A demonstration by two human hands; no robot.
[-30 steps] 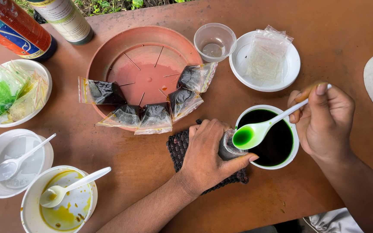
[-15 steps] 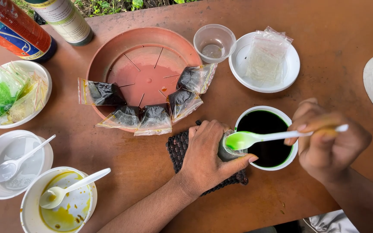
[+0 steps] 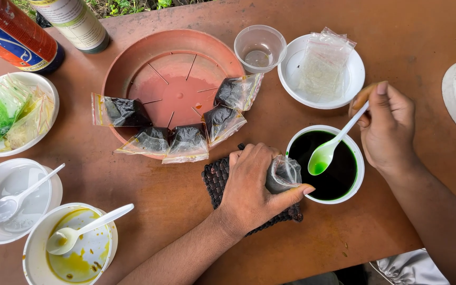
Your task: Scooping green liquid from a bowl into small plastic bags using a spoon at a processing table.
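Near the tabletop's (image 3: 397,31) front edge, the left hand (image 3: 252,184) lies palm down on a dark woven mat (image 3: 215,182), fingers clenched around a small clear bag (image 3: 283,174) that looks dark inside. Just beyond, the right hand (image 3: 389,129) pinches a white spoon (image 3: 331,148), its bowl green, over the white cup (image 3: 354,182) of dark green liquid. Farther back, five dark filled bags (image 3: 186,140) rest along the terracotta saucer's (image 3: 149,53) near rim.

The white spoon (image 3: 333,143) carries bright green liquid above a white cup (image 3: 354,158) of dark green. 5 clear bags (image 3: 186,142) hold black filling on a terracotta tray (image 3: 133,58); the counter (image 3: 412,31) is reddish brown.
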